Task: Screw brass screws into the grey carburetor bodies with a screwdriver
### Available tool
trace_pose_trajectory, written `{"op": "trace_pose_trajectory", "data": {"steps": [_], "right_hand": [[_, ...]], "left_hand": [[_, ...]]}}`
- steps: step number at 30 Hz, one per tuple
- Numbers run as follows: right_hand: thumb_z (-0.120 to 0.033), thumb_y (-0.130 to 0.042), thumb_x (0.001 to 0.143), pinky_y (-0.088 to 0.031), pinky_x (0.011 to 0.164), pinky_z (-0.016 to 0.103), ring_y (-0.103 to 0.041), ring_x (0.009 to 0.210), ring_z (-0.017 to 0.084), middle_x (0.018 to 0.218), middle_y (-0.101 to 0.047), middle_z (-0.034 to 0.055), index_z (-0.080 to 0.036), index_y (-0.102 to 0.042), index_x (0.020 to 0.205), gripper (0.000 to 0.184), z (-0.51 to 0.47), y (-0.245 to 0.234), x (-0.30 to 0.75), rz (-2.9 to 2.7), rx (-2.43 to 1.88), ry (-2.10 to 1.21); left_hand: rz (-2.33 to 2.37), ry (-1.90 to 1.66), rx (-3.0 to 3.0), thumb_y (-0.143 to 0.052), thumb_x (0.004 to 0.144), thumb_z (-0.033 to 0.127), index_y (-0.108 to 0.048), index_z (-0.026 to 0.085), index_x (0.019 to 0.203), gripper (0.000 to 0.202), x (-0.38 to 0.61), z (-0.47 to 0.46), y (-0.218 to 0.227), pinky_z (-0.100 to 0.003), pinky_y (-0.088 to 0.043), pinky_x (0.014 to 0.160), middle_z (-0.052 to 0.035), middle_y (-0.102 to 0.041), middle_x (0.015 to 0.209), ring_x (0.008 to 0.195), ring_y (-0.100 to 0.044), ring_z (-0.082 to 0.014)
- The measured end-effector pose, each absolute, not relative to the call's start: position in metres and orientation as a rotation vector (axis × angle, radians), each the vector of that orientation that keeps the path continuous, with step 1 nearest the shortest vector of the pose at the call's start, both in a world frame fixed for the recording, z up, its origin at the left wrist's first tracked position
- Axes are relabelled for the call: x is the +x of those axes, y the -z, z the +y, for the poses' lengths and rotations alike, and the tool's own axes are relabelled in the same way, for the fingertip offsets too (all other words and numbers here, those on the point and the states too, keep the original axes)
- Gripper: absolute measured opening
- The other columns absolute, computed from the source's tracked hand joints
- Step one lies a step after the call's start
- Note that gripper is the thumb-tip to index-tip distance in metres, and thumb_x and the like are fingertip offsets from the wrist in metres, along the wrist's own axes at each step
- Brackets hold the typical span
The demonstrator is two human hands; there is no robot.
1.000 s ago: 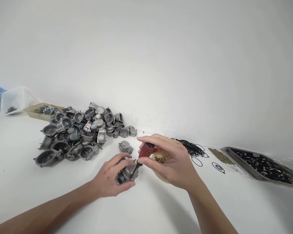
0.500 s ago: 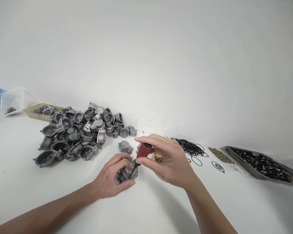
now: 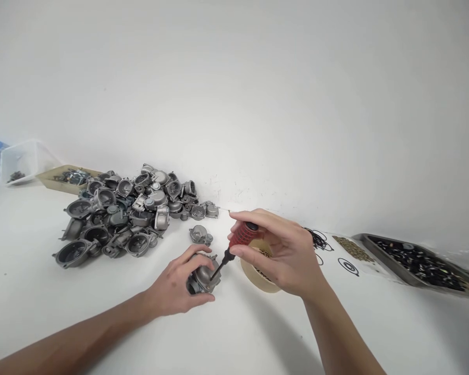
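The left hand (image 3: 180, 289) is closed around a small grey metal casting (image 3: 202, 278), holding it against the white table (image 3: 62, 307) in the near centre of the view, thumb on the near side and fingers curled over the top. The right hand (image 3: 281, 255) grips a short screwdriver (image 3: 238, 242) by its red ribbed handle, fingers wrapped around it and a fingertip over the black end cap; the tool is tilted, its dark shaft running down and to the left, with the tip touching the casting. Just behind the casting, apart from it, lies a single loose metal part (image 3: 201, 235). Farther back and to the left sits a large pile of similar grey castings (image 3: 128, 213), close to the wall. A shallow beige bowl (image 3: 258, 278) stands just beside the right hand, partly hidden by it; its contents cannot be made out. To the right lie black rubber rings (image 3: 349, 266), a patch of small brass-coloured pieces (image 3: 352, 248) and a dark metal tray (image 3: 418, 265) holding small black parts. At the far left are a clear plastic box (image 3: 21, 159) and a flat tan tray (image 3: 68, 177).
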State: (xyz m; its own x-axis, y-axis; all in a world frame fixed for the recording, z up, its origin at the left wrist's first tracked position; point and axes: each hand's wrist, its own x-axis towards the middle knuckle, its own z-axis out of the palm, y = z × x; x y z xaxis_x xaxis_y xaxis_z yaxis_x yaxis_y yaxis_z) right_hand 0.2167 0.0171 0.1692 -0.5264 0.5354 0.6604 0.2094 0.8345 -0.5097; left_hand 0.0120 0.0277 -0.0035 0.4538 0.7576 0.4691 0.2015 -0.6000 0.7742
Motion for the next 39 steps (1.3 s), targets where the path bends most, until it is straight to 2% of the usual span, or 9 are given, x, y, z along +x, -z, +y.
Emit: {"op": "trace_pose_trajectory", "data": {"steps": [2,7,15,19,24,29,32,35,39], "right_hand": [[-0.009,-0.08,0.09,-0.066,0.077,0.026,-0.071,0.084,0.012,0.1,-0.074,0.0009,-0.032,-0.071,0.133,0.05,0.017,-0.168,0.216,-2.144,-0.549,-0.45],[-0.011,-0.081,0.09,-0.065,0.077,0.025,-0.071,0.083,0.011,0.098,-0.074,0.0,-0.031,-0.071,0.132,0.048,0.017,-0.168,0.214,-2.16,-0.541,-0.426],[-0.011,-0.081,0.09,-0.065,0.074,0.024,-0.071,0.083,0.011,0.099,-0.076,0.0001,-0.029,-0.071,0.132,0.047,0.018,-0.165,0.211,-2.15,-0.503,-0.442],[-0.012,-0.08,0.09,-0.066,0.076,0.026,-0.071,0.085,0.012,0.099,-0.075,0.0002,-0.03,-0.071,0.132,0.047,0.019,-0.163,0.211,-2.138,-0.528,-0.446],[-0.014,-0.081,0.09,-0.067,0.077,0.027,-0.071,0.086,0.013,0.1,-0.075,0.0002,-0.033,-0.071,0.133,0.048,0.018,-0.162,0.209,-2.143,-0.543,-0.473],[-0.015,-0.081,0.09,-0.067,0.077,0.029,-0.07,0.086,0.014,0.099,-0.075,0.0005,-0.033,-0.071,0.133,0.047,0.019,-0.162,0.21,-2.138,-0.552,-0.478],[-0.015,-0.081,0.09,-0.067,0.076,0.029,-0.07,0.085,0.014,0.099,-0.075,0.001,-0.032,-0.071,0.133,0.048,0.02,-0.161,0.21,-2.131,-0.543,-0.491],[-0.013,-0.081,0.09,-0.067,0.075,0.029,-0.07,0.085,0.014,0.101,-0.075,0.0014,-0.032,-0.071,0.133,0.048,0.02,-0.161,0.21,-2.126,-0.532,-0.488],[-0.013,-0.081,0.09,-0.067,0.075,0.03,-0.07,0.084,0.014,0.101,-0.075,0.0015,-0.032,-0.071,0.133,0.048,0.019,-0.16,0.209,-2.128,-0.528,-0.484]], "left_hand": [[0.804,-1.075,2.006,-0.081,0.078,0.017,-0.059,0.029,0.112,0.042,0.012,0.027,0.001,-0.042,-0.054,0.099,-0.0083,-0.047,0.149,0.124,-0.062,-0.0291],[0.704,-1.042,1.959,-0.077,0.074,0.011,-0.057,0.026,0.11,0.044,0.009,0.029,-0.007,-0.045,-0.048,0.109,-0.0117,-0.045,0.149,0.144,-0.045,-0.0358],[0.648,-1.009,1.874,-0.077,0.085,0.031,-0.059,0.025,0.113,0.034,0.006,0.033,-0.007,-0.053,-0.042,0.111,-0.0141,-0.047,0.147,0.144,-0.045,-0.0388],[0.592,-1.03,1.805,-0.076,0.086,0.031,-0.062,0.023,0.108,0.027,0.008,0.034,-0.007,-0.053,-0.043,0.11,-0.0146,-0.052,0.14,0.143,-0.044,-0.0401],[0.538,-1.042,1.723,-0.077,0.084,0.029,-0.065,0.02,0.108,0.029,0.008,0.035,-0.007,-0.055,-0.046,0.108,-0.0162,-0.051,0.14,0.139,-0.049,-0.0427],[0.561,-1.027,1.759,-0.077,0.084,0.027,-0.063,0.021,0.114,0.034,0.007,0.035,-0.006,-0.055,-0.045,0.11,-0.0166,-0.048,0.147,0.139,-0.049,-0.0415],[0.638,-1.033,1.835,-0.083,0.078,0.025,-0.061,0.023,0.116,0.044,0.008,0.034,-0.003,-0.054,-0.042,0.114,-0.0153,-0.046,0.15,0.142,-0.046,-0.04],[0.716,-1.045,1.868,-0.088,0.074,0.025,-0.06,0.026,0.114,0.049,0.011,0.032,0.0,-0.052,-0.042,0.114,-0.0117,-0.045,0.15,0.138,-0.05,-0.0364],[0.751,-1.052,1.865,-0.086,0.076,0.023,-0.059,0.027,0.112,0.046,0.014,0.03,0.001,-0.048,-0.046,0.11,-0.0087,-0.047,0.146,0.131,-0.056,-0.0324]]}}
